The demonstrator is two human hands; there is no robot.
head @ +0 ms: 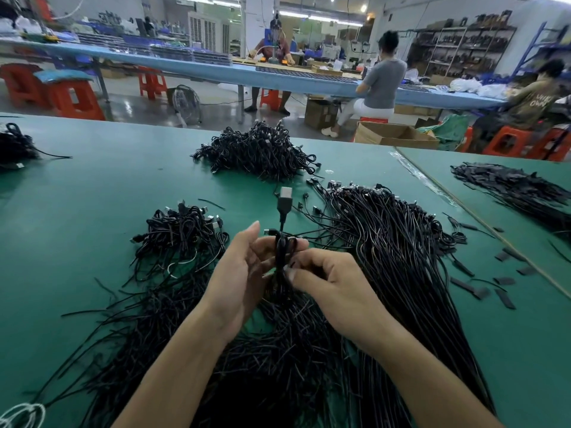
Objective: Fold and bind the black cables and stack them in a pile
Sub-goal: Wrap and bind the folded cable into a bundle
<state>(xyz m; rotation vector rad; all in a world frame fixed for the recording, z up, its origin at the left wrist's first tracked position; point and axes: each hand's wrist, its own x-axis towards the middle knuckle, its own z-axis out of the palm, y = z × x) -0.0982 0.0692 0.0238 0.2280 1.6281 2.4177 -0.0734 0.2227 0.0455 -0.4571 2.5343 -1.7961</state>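
I hold a folded black cable upright above the green table, its USB plug sticking up. My left hand supports the folded bundle from the left with its fingers around it. My right hand pinches the bundle's middle from the right, at a thin black tie. Long unfolded cables fan out to the right. Bound cables lie in a pile to the left and a bigger pile further back. Loose black ties spread under my arms.
Short black strips are scattered at the right, by a seam in the table. Another cable heap lies far right and one far left. Beyond the table's far edge people sit at a long blue bench with red stools.
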